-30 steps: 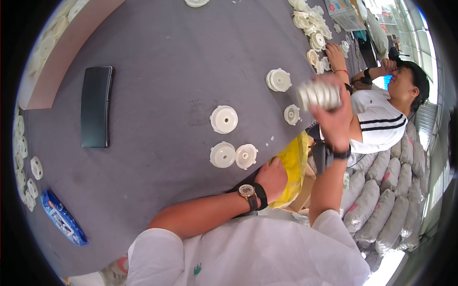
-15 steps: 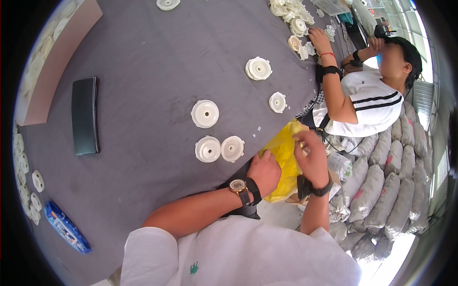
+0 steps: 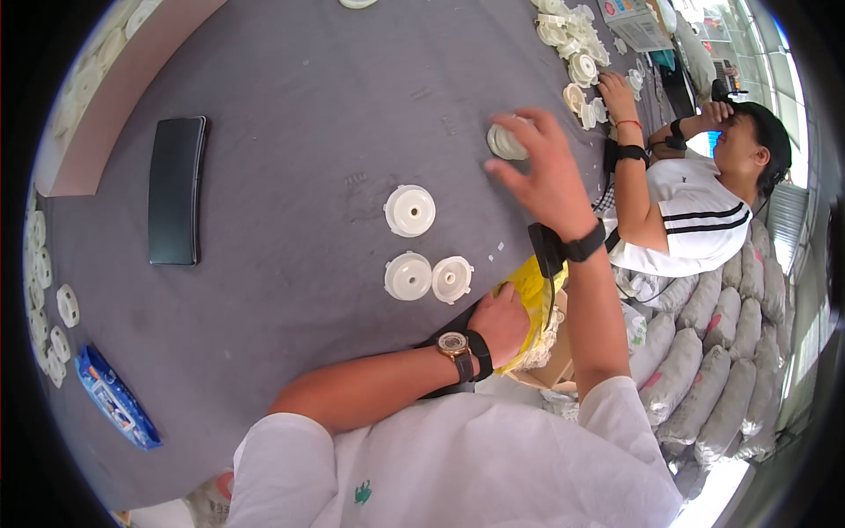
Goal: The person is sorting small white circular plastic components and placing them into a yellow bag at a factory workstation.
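Note:
My left hand point(image 3: 502, 326) is closed at the table's edge, gripping the rim of a yellow plastic bag point(image 3: 528, 286). Above the table, my right hand point(image 3: 553, 176) reaches forward with thumb and fingers apart. Its fingers come over a round white plastic part point(image 3: 503, 143), hiding some of it. Between my arms and the far side lie a round white flanged part point(image 3: 411, 211), a second one point(image 3: 407, 276) and a shallow cap point(image 3: 452, 279) beside it. Whitish pieces point(image 3: 541, 339) show at the bag, above an open cardboard box point(image 3: 556, 363).
A co-worker point(image 3: 695, 211) sits at the right, one hand near a heap of white parts point(image 3: 572, 40). On the left are a dark flat case point(image 3: 176, 189), a blue packet point(image 3: 116, 396) and a pink-walled box point(image 3: 132, 101). Stacked grey sacks point(image 3: 722, 343) fill the right side.
My right hand has moved from the yellow bag up and forward over the table, to the white part. My left hand stays at the bag. The view has shifted slightly.

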The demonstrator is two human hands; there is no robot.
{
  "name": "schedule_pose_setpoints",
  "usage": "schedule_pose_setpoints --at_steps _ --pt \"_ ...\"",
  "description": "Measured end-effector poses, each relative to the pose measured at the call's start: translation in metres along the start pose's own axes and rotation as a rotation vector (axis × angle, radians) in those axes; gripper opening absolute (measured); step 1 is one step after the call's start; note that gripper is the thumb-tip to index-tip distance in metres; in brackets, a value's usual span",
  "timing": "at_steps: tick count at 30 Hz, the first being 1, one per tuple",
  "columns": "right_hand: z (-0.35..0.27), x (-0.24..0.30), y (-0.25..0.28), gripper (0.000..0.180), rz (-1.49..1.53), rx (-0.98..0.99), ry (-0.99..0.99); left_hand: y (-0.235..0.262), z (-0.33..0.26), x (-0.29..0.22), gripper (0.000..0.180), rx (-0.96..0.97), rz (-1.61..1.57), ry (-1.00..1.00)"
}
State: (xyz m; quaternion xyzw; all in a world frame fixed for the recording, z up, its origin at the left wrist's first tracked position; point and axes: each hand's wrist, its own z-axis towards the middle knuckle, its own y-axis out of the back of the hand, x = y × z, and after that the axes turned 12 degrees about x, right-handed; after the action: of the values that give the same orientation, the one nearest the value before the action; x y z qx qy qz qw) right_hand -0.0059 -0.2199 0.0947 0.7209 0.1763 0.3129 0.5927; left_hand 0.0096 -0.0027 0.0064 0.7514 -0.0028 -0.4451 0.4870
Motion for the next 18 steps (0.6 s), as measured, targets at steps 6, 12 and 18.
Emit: schedule_pose_setpoints --at_steps 6,12,18 --pt "-0.014 -0.016 0.006 0.04 0.749 0.068 -0.159 -0.004 0.006 -0.004 0.017 0.007 -0.006 -0.016" --pt "-0.067 -0.019 0.015 0.064 1.651 0.102 -0.226 -0.005 0.004 -0.004 0.019 0.042 -0.04 0.044" --pt "-0.105 -0.013 0.012 0.068 1.415 -0.002 -0.186 -0.008 0.003 -0.005 0.02 0.01 0.021 0.017"
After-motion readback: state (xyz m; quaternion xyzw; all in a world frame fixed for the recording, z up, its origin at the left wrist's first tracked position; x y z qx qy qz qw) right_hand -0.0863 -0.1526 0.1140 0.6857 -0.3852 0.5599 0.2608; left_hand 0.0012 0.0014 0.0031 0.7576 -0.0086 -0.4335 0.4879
